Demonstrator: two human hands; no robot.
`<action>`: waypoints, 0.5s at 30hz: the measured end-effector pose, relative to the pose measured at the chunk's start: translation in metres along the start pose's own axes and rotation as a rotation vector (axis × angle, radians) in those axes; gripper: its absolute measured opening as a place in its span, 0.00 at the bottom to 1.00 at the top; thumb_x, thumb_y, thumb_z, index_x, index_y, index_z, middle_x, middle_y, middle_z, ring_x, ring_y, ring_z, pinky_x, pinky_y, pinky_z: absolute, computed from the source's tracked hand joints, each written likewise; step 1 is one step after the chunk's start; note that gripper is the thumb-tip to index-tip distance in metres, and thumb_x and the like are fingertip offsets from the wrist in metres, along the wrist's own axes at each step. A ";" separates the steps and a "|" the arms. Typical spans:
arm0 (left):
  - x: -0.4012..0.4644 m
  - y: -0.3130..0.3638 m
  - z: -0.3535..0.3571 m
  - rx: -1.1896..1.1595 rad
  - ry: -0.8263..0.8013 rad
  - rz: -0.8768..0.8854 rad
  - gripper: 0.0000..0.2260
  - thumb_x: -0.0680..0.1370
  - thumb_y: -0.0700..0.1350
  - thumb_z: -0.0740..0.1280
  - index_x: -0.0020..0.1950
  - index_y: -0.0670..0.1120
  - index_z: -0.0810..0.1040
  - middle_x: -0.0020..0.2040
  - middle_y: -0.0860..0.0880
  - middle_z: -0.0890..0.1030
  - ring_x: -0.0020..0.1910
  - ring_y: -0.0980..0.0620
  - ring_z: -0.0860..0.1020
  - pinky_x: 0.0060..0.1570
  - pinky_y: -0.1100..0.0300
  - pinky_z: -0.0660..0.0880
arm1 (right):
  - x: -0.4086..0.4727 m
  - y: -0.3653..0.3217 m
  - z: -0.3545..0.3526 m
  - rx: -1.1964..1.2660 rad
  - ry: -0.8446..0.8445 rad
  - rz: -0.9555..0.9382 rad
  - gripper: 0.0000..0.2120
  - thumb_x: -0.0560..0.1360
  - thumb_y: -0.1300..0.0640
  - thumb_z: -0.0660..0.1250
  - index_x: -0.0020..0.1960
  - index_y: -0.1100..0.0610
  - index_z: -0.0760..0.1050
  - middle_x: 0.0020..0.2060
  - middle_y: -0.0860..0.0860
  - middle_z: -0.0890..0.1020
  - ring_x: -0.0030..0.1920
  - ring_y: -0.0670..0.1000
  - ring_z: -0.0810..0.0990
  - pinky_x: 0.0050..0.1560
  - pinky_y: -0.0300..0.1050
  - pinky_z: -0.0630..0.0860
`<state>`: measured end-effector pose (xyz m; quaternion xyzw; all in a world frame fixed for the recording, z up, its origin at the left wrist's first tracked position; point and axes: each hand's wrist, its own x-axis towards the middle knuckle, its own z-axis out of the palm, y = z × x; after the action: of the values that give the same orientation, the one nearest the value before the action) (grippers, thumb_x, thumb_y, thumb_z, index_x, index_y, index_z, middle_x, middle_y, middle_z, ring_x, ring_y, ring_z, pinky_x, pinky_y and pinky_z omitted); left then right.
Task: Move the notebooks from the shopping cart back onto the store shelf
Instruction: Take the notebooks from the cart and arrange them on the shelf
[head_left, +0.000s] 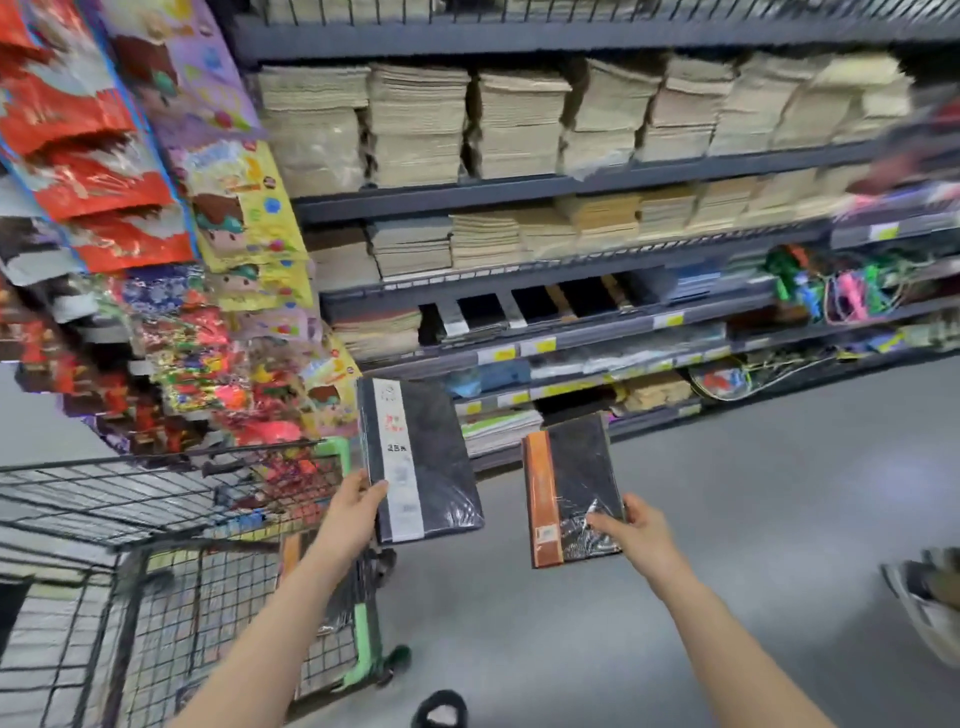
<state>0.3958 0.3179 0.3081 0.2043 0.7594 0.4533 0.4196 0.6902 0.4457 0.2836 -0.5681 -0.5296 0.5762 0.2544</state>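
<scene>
We've got one notebook per hand, left hand (358, 496) pinching the white-spined notebook (421, 462), right hand (631, 530) gripping the orange-spined notebook (571, 499), both by bottom corners, covers up, clear of the cart (171, 519), probably for sliding onto the shelf (545, 338).

My left fingers (375, 488) hold a black white-striped notebook (418, 462) upright; my right fingers (602, 521) hold an orange-spined notebook (571, 488), both plastic-wrapped.
</scene>
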 end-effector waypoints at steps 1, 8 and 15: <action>0.006 0.003 0.012 0.012 -0.014 0.012 0.13 0.80 0.43 0.60 0.64 0.44 0.69 0.63 0.49 0.74 0.56 0.51 0.73 0.56 0.58 0.69 | 0.009 0.002 -0.009 0.017 0.007 0.001 0.10 0.69 0.71 0.69 0.46 0.60 0.76 0.40 0.57 0.81 0.38 0.54 0.77 0.38 0.35 0.75; 0.070 0.016 0.083 -0.013 -0.053 0.021 0.04 0.79 0.39 0.62 0.51 0.46 0.74 0.54 0.42 0.79 0.50 0.47 0.78 0.55 0.53 0.72 | 0.077 -0.001 -0.065 0.006 0.035 0.045 0.10 0.69 0.68 0.70 0.49 0.63 0.77 0.38 0.54 0.82 0.30 0.42 0.80 0.33 0.33 0.76; 0.156 0.060 0.165 -0.021 -0.098 -0.025 0.06 0.79 0.38 0.61 0.55 0.42 0.71 0.51 0.39 0.79 0.39 0.53 0.76 0.37 0.64 0.73 | 0.168 -0.018 -0.116 0.047 0.069 0.072 0.09 0.70 0.68 0.70 0.50 0.67 0.75 0.41 0.59 0.82 0.39 0.54 0.80 0.42 0.45 0.78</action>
<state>0.4398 0.5411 0.2497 0.2122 0.7358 0.4452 0.4641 0.7540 0.6388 0.2591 -0.6003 -0.4860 0.5774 0.2647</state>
